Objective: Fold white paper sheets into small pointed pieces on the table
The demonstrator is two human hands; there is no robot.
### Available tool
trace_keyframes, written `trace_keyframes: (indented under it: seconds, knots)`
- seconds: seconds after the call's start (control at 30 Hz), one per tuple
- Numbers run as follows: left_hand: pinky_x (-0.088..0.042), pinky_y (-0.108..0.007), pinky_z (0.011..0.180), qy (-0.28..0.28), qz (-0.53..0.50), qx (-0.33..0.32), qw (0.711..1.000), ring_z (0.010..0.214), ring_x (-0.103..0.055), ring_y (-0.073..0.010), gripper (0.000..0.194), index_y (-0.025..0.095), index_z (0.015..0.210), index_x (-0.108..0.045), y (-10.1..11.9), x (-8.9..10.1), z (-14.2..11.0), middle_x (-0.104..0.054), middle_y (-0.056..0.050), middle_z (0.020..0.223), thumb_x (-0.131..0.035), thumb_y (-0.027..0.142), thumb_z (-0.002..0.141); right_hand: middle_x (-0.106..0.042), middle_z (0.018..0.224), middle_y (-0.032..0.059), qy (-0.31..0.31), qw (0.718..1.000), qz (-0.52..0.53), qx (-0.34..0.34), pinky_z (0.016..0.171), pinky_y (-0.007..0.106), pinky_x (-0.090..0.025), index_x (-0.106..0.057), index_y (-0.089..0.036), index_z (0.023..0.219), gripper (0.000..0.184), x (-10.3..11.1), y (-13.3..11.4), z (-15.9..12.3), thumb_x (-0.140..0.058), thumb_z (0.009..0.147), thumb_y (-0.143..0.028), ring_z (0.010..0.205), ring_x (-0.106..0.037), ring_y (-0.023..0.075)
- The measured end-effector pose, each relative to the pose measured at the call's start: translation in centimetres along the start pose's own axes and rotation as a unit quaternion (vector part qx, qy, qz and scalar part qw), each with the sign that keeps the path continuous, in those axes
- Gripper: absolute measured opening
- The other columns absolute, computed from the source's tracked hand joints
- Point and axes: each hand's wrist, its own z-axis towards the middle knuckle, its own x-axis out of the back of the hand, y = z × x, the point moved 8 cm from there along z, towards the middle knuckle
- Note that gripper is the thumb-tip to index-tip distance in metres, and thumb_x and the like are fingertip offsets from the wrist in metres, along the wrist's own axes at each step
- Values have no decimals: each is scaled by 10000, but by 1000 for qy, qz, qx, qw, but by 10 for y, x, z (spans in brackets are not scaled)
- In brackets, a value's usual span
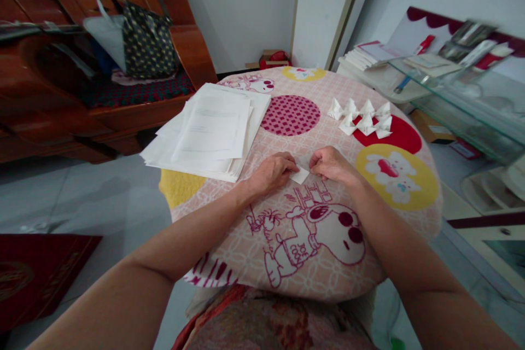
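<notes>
A small folded piece of white paper [299,175] lies on the patterned tablecloth between my hands. My left hand [275,170] has its fingers closed on the paper's left edge. Close to the paper's right corner is my right hand [331,165], its thumb and fingers pinched together; whether they grip the paper is too small to make out. Farther back on the right stand several folded white paper pieces [366,118] with pointed tips, set in two rows. To the left of my hands rests a stack of white paper sheets [209,131], some with faint print.
The round table's cloth [229,229] hangs over its edge. On the right, a glass shelf [463,98] holds cups, a pen and papers beside the table. A wooden bench [192,60] with a dotted bag [148,41] stands at the left. A red bag [41,273] is on the floor.
</notes>
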Motion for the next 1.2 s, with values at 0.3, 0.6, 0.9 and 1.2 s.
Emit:
trace_keyframes:
  seconds: [0.3,0.6,0.9,1.2]
  knots:
    - [-540,-297,859,16,-28,52,998,893,-663,-164,235,166,882,-779,-1,4,5,-718,-67,964,-578,65,812,-626,590,0,66,994,-85,33,528,265,-352,-651,-180,639,206,2,-12,-4,-808,714,-291,563,-543,130]
    - [-519,-270,746,19,0,106,994,771,-601,-147,143,167,842,-753,-5,1,13,-675,-46,897,-624,127,793,-654,623,11,80,990,-114,37,568,276,-370,-696,-182,670,155,2,-16,-6,-792,724,-292,615,-580,155]
    - [-507,-264,782,-10,-59,68,996,778,-596,-119,328,180,1032,-750,-15,1,8,-679,-37,968,-592,60,771,-619,583,-13,80,992,-87,45,563,272,-364,-676,-184,636,152,2,-12,-3,-803,696,-244,584,-554,138]
    - [-495,-276,854,-71,-61,-1,996,929,-638,-150,318,200,1125,-740,-16,6,15,-714,-56,1040,-548,130,882,-607,576,-16,73,994,-70,44,558,275,-362,-679,-178,638,125,3,-12,-5,-776,699,-227,574,-541,134]
